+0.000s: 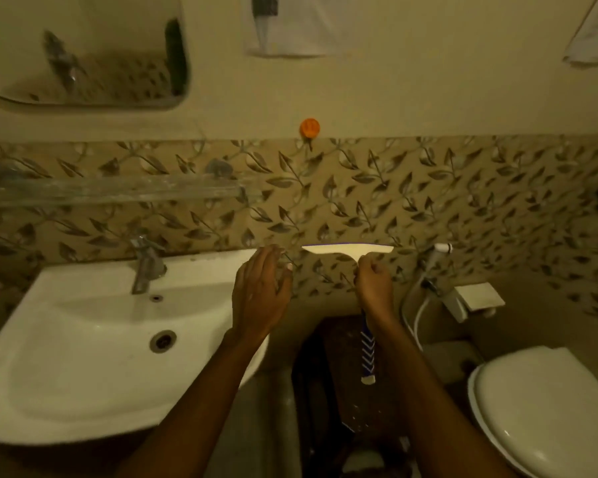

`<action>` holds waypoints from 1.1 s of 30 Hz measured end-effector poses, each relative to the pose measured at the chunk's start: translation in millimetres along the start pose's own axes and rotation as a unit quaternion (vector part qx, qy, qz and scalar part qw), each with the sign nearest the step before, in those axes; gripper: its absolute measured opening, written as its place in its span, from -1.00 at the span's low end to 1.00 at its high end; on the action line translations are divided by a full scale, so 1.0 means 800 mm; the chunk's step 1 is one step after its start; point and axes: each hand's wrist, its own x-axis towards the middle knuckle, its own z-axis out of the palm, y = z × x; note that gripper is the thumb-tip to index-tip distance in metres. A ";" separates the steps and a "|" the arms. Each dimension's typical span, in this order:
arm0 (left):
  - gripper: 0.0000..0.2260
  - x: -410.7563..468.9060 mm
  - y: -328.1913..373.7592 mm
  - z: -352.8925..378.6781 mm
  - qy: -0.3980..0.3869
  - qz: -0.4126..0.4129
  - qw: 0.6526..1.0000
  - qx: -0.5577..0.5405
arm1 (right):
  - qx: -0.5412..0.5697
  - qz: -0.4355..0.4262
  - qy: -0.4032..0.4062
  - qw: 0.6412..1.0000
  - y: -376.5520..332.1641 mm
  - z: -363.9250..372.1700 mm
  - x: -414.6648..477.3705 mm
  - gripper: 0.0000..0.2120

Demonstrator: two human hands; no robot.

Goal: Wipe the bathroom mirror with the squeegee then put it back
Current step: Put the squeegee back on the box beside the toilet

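While the right hand [373, 281] is clenched around the neck of the squeegee [351, 251], its blue-and-white handle hangs down below the fist, and the pale blade sits crosswise just above the knuckles. The left hand [261, 291] is empty, fingers [273, 253] loosely spread and released, hovering beside the blade's left tip without touching it. Below those fingers lies the white sink [83, 339], with its tap [145, 263] off to their left; the toilet lid [546, 408] is well out to the right of the gripping fist.

Beyond the fingertips is the leaf-patterned tile wall [428, 201], with an orange hook [309, 127] above the blade and a clear shelf [111, 191] up to the left. Farther up and left again hangs the mirror [83, 53], well apart from the blade.

The step in hand looks like carrying the squeegee either to the mirror or back to its place; which one cannot be told. If wiping is next, the fist should swing up and left past the shelf, lay the full blade edge flat on the glass near its top, and pull down in one steady stroke with even pressure. The free hand should stay clear of the glass.
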 end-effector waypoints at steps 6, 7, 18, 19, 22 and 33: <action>-0.56 -0.066 0.082 0.122 -0.026 -0.069 0.997 -0.003 | -0.089 0.058 -0.083 0.991 0.100 -0.108 0.074 -0.67; -0.55 -0.077 0.092 0.139 -0.035 -0.082 0.996 0.006 | -0.101 0.076 -0.092 0.988 0.117 -0.120 0.084 -0.67; -0.58 -0.123 0.093 0.326 -0.132 -0.148 0.979 0.044 | -0.157 0.156 -0.157 0.963 0.292 -0.135 0.202 -0.66; -0.58 -0.128 0.083 0.346 -0.140 -0.151 0.977 0.050 | -0.164 0.172 -0.159 0.958 0.313 -0.128 0.216 -0.67; -0.58 -0.140 0.054 0.412 -0.153 -0.177 0.971 0.041 | -0.187 0.199 -0.169 0.947 0.375 -0.101 0.258 -0.65; -0.57 -0.188 -0.014 0.551 -0.175 -0.209 0.961 0.045 | -0.185 0.213 -0.199 0.938 0.524 -0.042 0.334 -0.61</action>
